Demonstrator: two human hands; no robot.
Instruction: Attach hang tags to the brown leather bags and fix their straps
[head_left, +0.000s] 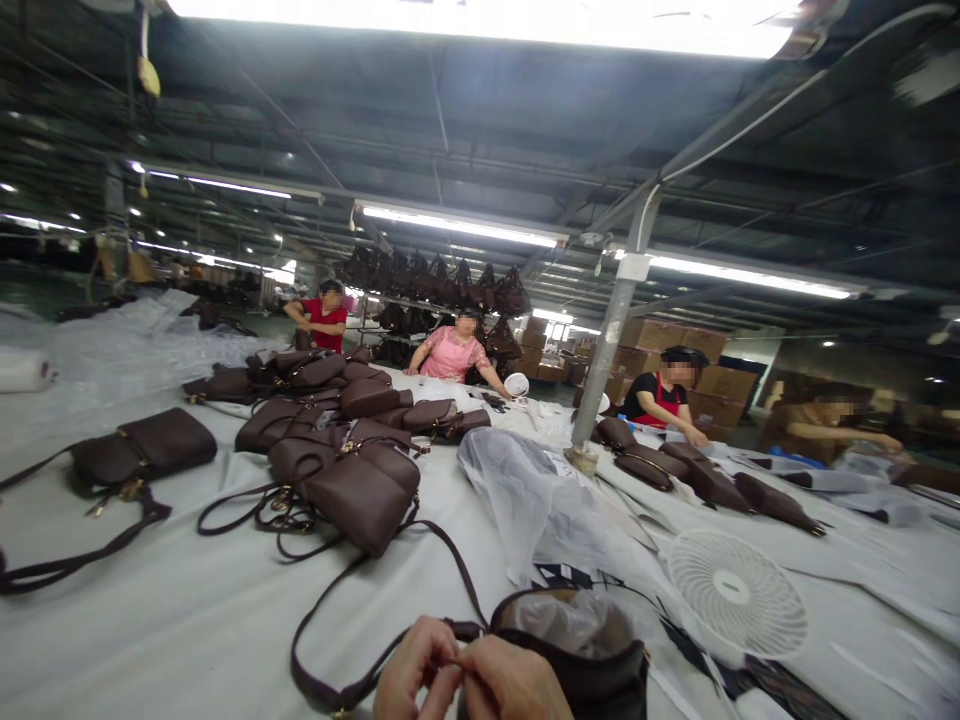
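Observation:
At the bottom of the head view, my left hand [417, 662] and my right hand [517, 680] meet with their fingertips pinched together. Whatever they pinch is too small or hidden to make out. Right beside my right hand stands a dark brown handbag [607, 685] with its mouth open and clear plastic stuffing [574, 620] inside. Its brown shoulder strap [319, 690] loops out to the left on the table, passing behind my fingers.
Several brown handbags [367, 490] lie heaped ahead, and another bag [150, 450] lies at left. Clear plastic bags [525, 490], a round white fan [739, 590] and a metal post [611, 350] stand to the right. Co-workers [454, 355] work across the white-covered table [180, 640].

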